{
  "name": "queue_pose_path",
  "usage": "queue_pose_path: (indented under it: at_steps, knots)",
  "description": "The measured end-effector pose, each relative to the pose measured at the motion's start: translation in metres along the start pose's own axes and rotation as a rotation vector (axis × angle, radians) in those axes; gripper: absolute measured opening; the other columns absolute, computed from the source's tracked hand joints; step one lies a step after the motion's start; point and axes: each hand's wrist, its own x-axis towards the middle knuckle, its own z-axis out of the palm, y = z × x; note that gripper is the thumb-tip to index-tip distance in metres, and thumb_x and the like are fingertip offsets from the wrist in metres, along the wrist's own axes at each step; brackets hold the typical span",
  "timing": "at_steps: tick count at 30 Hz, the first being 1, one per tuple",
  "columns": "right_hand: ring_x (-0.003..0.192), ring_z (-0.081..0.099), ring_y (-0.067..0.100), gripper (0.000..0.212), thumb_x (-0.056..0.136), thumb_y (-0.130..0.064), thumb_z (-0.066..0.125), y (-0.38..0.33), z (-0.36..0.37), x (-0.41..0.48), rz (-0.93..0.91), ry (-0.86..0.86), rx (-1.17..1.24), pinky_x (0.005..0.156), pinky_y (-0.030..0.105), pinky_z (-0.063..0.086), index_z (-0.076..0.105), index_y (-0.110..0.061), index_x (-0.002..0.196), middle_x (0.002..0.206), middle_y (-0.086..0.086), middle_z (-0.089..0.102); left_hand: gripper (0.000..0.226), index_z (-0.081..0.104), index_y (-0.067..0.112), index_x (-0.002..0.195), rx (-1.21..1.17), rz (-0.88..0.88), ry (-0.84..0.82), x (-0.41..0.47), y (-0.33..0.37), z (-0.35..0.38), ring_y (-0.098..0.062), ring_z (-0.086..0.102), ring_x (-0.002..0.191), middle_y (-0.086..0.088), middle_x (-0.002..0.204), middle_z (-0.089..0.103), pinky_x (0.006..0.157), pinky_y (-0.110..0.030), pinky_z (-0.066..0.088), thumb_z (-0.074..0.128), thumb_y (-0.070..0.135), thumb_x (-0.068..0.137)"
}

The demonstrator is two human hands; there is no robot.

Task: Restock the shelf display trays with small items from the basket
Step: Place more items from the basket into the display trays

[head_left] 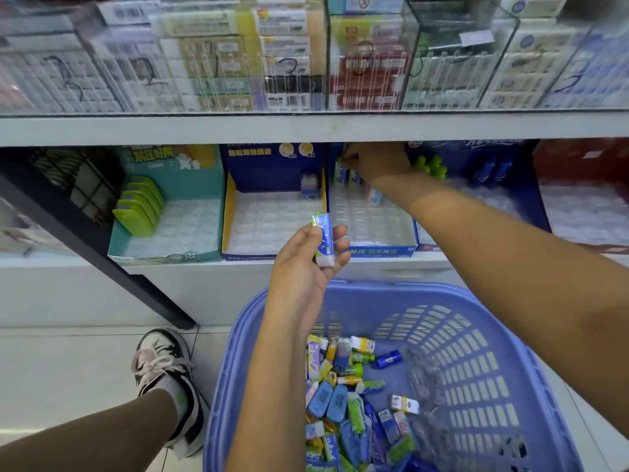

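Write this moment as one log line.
phase: restocking | left hand holds blue-green eraser | right hand pinches upright eraser at back of blue tray | basket: many items inside

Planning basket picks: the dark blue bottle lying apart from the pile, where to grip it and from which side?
Grip the blue bottle across its middle, on its two long sides, coming straight down from above. It lies on its side on the floor of the basket. The pile crowds its left end, and the basket walls likely block a sideways approach.
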Motion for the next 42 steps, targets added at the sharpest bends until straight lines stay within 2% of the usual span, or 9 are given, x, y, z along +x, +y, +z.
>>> queue_pose_path:
  at_steps: [5, 7, 10, 17, 22, 26, 29, 33, 42]
  knots:
    - [0.108, 0.055, 0.023, 0.038, 0.093, -0.028, 0.054, -0.015, -0.013, -0.030, -0.086, 0.014, -0.105, 0.079, 0.026, 0.038, 0.053, -0.012, 0.127, 0.120, 0.007, 0.059, 0.016, 0.060, 0.011, 0.104, 0.036, -0.009, 0.017, -0.003, 0.002, 0.006, -0.011, 0.067, 0.073, -0.006, 0.091, 0.071, 0.063, -0.021, 0.054, 0.045, 0.012, 0.099]
    - [0.095, 0.059, 0.014, 0.029, 0.090, -0.031, 0.059, -0.023, -0.022, -0.057, -0.088, 0.049, 0.158, 0.070, 0.020, 0.039, 0.061, -0.018, 0.116, 0.101, -0.003, 0.064, 0.015, 0.060, 0.005, 0.103, 0.107, 0.017, 0.021, -0.004, 0.000, 0.008, -0.012, 0.069, 0.078, -0.007, 0.094, 0.070, 0.066, -0.020, 0.055, 0.046, 0.006, 0.098]
    - [0.068, 0.063, 0.002, 0.013, 0.088, -0.027, 0.063, -0.028, -0.040, -0.099, -0.138, -0.234, 0.613, 0.063, 0.015, 0.050, 0.069, -0.019, 0.097, 0.080, -0.008, 0.070, 0.016, 0.058, 0.004, 0.109, 0.291, 0.113, 0.012, -0.002, -0.003, 0.012, -0.012, 0.070, 0.087, -0.006, 0.101, 0.071, 0.071, -0.019, 0.055, 0.048, 0.008, 0.098]
    - [0.071, 0.061, 0.004, 0.015, 0.080, -0.011, 0.072, -0.020, -0.067, -0.108, -0.120, -0.340, 0.648, 0.070, 0.015, 0.051, 0.069, -0.012, 0.095, 0.084, 0.001, 0.069, 0.022, 0.051, 0.010, 0.114, 0.454, 0.267, 0.054, 0.004, -0.006, 0.033, -0.013, 0.068, 0.095, -0.008, 0.109, 0.068, 0.080, -0.020, 0.054, 0.057, 0.016, 0.094]
    - [0.080, 0.061, 0.013, 0.012, 0.083, -0.030, 0.069, 0.004, -0.058, -0.075, 0.167, 0.145, 0.440, 0.076, 0.025, 0.049, 0.066, -0.018, 0.082, 0.089, 0.005, 0.067, 0.050, 0.035, 0.015, 0.143, 1.085, 0.410, -0.007, 0.006, -0.022, 0.035, -0.013, 0.039, 0.134, -0.001, 0.148, 0.039, 0.103, -0.020, 0.035, 0.048, 0.029, 0.097]
    - [0.090, 0.062, 0.022, 0.022, 0.090, -0.028, 0.061, 0.009, -0.033, -0.048, 0.141, 0.168, 0.343, 0.078, 0.018, 0.046, 0.063, -0.008, 0.099, 0.105, 0.013, 0.065, 0.066, 0.013, 0.008, 0.151, 1.632, 0.332, -0.143, 0.008, -0.040, 0.032, -0.019, -0.002, 0.147, -0.007, 0.160, 0.005, 0.119, -0.029, 0.005, 0.044, 0.034, 0.099]
    - [0.096, 0.060, 0.022, 0.009, 0.093, -0.020, 0.055, 0.006, -0.020, -0.035, 0.062, 0.147, 0.230, 0.077, 0.021, 0.041, 0.061, -0.015, 0.088, 0.106, 0.012, 0.064, 0.070, 0.009, 0.006, 0.151, 1.723, 0.361, -0.129, 0.008, -0.042, 0.031, -0.020, -0.002, 0.147, -0.009, 0.160, 0.004, 0.118, -0.028, -0.001, 0.044, 0.036, 0.098]
    - [0.095, 0.055, 0.011, 0.019, 0.093, -0.017, 0.054, 0.011, -0.015, -0.025, 0.042, 0.060, 0.109, 0.080, 0.019, 0.036, 0.063, -0.013, 0.109, 0.113, 0.006, 0.064, 0.074, 0.008, 0.004, 0.150, 1.780, 0.382, -0.146, 0.009, -0.044, 0.030, -0.023, 0.000, 0.147, -0.012, 0.160, 0.004, 0.119, -0.030, -0.001, 0.047, 0.037, 0.096]
    - [0.105, 0.056, 0.033, 0.028, 0.094, -0.010, 0.043, -0.008, -0.021, -0.014, 0.062, -0.076, -0.146, 0.080, 0.035, 0.045, 0.058, 0.002, 0.115, 0.120, 0.019, 0.059, 0.080, 0.005, -0.003, 0.149, 1.966, 0.384, -0.155, 0.018, -0.051, 0.033, -0.031, 0.004, 0.147, -0.020, 0.158, 0.005, 0.119, -0.036, 0.000, 0.048, 0.039, 0.095]
